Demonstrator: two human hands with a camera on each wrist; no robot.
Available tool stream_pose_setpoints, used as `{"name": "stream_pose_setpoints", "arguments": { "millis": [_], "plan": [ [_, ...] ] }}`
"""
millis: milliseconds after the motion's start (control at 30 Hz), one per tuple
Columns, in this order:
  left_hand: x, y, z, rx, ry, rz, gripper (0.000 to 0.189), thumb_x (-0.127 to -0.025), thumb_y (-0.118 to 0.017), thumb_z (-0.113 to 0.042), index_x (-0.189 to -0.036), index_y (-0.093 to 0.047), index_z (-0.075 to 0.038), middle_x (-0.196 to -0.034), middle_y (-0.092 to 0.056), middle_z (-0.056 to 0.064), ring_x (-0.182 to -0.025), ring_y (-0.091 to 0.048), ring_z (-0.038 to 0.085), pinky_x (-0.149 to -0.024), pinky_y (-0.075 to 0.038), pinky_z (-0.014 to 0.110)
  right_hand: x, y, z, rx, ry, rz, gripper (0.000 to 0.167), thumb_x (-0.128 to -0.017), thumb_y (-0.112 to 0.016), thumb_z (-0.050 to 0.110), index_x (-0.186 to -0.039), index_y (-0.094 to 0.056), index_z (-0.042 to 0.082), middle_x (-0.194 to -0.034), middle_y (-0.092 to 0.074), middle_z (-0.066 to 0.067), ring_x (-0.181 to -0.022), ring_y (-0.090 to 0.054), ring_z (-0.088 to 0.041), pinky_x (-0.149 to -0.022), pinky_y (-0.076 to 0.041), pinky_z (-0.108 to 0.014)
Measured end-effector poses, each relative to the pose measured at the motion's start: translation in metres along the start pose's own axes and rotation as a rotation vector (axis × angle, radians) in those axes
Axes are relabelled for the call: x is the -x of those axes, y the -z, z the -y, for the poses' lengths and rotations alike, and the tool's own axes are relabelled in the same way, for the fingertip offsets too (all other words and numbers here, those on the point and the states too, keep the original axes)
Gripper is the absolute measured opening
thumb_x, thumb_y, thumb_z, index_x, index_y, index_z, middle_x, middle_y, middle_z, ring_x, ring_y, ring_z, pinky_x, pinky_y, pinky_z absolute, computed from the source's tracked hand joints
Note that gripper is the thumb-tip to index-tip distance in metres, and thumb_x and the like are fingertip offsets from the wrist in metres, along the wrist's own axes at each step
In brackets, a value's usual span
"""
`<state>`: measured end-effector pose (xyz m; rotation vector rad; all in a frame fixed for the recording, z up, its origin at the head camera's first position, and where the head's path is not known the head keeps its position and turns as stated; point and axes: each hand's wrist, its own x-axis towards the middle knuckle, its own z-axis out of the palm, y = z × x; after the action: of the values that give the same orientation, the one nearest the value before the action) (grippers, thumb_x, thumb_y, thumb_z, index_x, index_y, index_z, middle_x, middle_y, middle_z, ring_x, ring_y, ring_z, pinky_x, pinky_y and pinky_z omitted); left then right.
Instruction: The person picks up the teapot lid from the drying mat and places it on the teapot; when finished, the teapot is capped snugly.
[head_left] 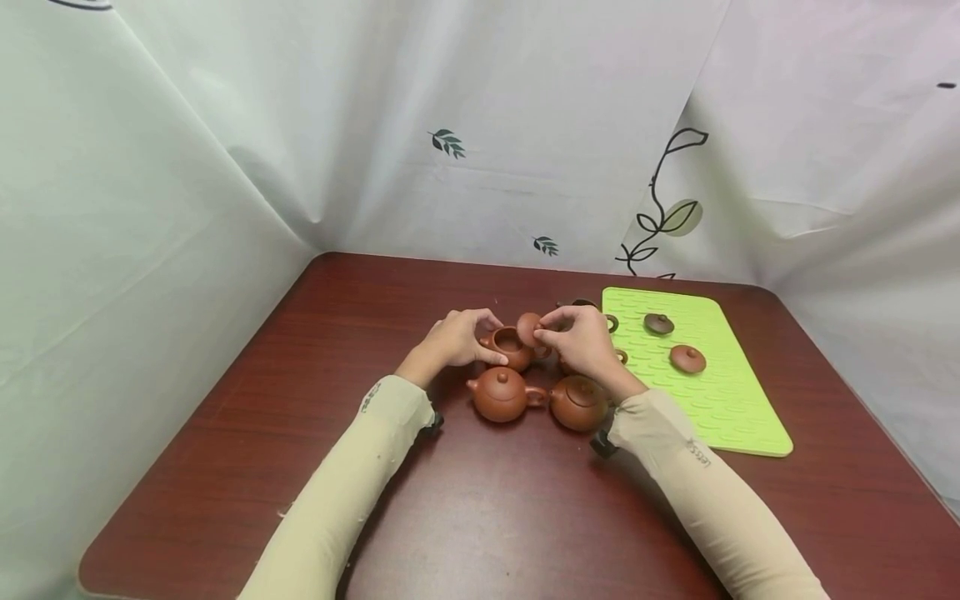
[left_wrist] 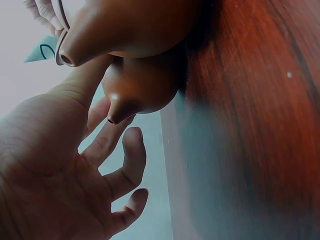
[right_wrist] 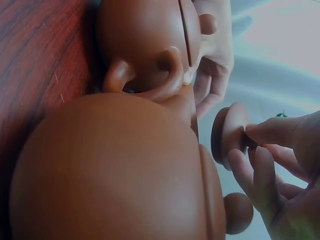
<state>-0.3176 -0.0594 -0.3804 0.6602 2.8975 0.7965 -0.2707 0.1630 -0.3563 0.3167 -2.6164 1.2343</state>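
My left hand (head_left: 461, 337) holds a small reddish-brown clay teapot (head_left: 517, 360), thumb on its near side and fingers on the far side; the pot's mouth is uncovered. In the head view, a round clay lid (head_left: 528, 330) is tilted just right of that mouth. My right hand (head_left: 583, 337) pinches this lid (right_wrist: 234, 131) by its knob, and the right wrist view shows it apart from the pots. Nearer me stand two lidded teapots, a left one (head_left: 500, 402) and a right one (head_left: 577, 407).
A green ridged mat (head_left: 720, 408) lies at the right, bearing a dark lid (head_left: 659, 323) and a reddish lid (head_left: 687, 358). Behind my right hand, a dark teapot (head_left: 583, 303) and another pot's handle (head_left: 622, 356) are partly hidden. White curtains surround the brown table (head_left: 300, 358).
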Motion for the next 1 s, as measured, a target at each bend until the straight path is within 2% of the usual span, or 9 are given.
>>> {"name": "stream_pose_setpoints", "arguments": {
  "millis": [133,267,467,567,833,1000],
  "plan": [
    [0.000,-0.001,0.000,0.000,0.003,-0.001,0.058,-0.072,-0.084,-0.053,-0.120,-0.066,-0.026,-0.120,-0.067,-0.010,-0.111,-0.061,0.017,-0.095,-0.045,0.044,0.000,-0.003,0.000,-0.021,-0.011,0.018,0.011,-0.086,-0.079,0.015,-0.091,-0.076,0.005,-0.079,-0.073,-0.010,-0.061,-0.068,-0.026,-0.049,-0.050,-0.029],
    [0.000,-0.001,-0.001,0.005,0.005,0.003,0.058,-0.072,-0.084,-0.053,-0.120,-0.066,-0.026,-0.121,-0.067,-0.009,-0.111,-0.061,0.018,-0.095,-0.045,0.044,0.000,-0.006,0.000,-0.060,-0.028,0.039,0.011,-0.086,-0.079,0.013,-0.092,-0.075,0.004,-0.076,-0.073,-0.011,-0.065,-0.071,-0.032,-0.048,-0.049,-0.028],
    [0.001,-0.001,0.000,0.003,0.006,0.007,0.058,-0.073,-0.084,-0.053,-0.121,-0.065,-0.027,-0.123,-0.066,-0.008,-0.113,-0.060,0.017,-0.096,-0.044,0.045,-0.001,-0.009,0.003,-0.055,-0.040,0.053,0.011,-0.086,-0.078,0.014,-0.093,-0.076,0.005,-0.076,-0.073,-0.010,-0.065,-0.071,-0.033,-0.049,-0.048,-0.028],
    [0.001,-0.001,0.001,0.003,0.007,0.007,0.058,-0.073,-0.084,-0.052,-0.122,-0.065,-0.027,-0.123,-0.066,-0.008,-0.112,-0.060,0.017,-0.095,-0.045,0.044,-0.002,-0.011,0.004,-0.031,-0.032,0.051,0.011,-0.085,-0.079,0.015,-0.092,-0.076,0.007,-0.078,-0.073,-0.008,-0.066,-0.071,-0.031,-0.051,-0.049,-0.028],
    [0.000,-0.002,0.002,0.001,0.008,0.005,0.058,-0.072,-0.084,-0.053,-0.120,-0.066,-0.026,-0.123,-0.066,-0.009,-0.109,-0.061,0.017,-0.094,-0.045,0.045,-0.006,-0.015,0.005,0.065,0.008,0.017,0.010,-0.083,-0.081,0.018,-0.089,-0.078,0.010,-0.087,-0.074,-0.004,-0.072,-0.066,-0.016,-0.061,-0.050,-0.030],
    [0.000,-0.003,0.002,-0.001,-0.003,0.002,0.058,-0.072,-0.084,-0.053,-0.119,-0.066,-0.024,-0.122,-0.066,-0.008,-0.108,-0.061,0.018,-0.094,-0.045,0.046,-0.007,-0.017,0.005,0.051,0.001,0.040,0.010,-0.084,-0.080,0.017,-0.090,-0.078,0.010,-0.088,-0.074,-0.006,-0.063,-0.066,-0.014,-0.056,-0.052,-0.030]
  ]
}}
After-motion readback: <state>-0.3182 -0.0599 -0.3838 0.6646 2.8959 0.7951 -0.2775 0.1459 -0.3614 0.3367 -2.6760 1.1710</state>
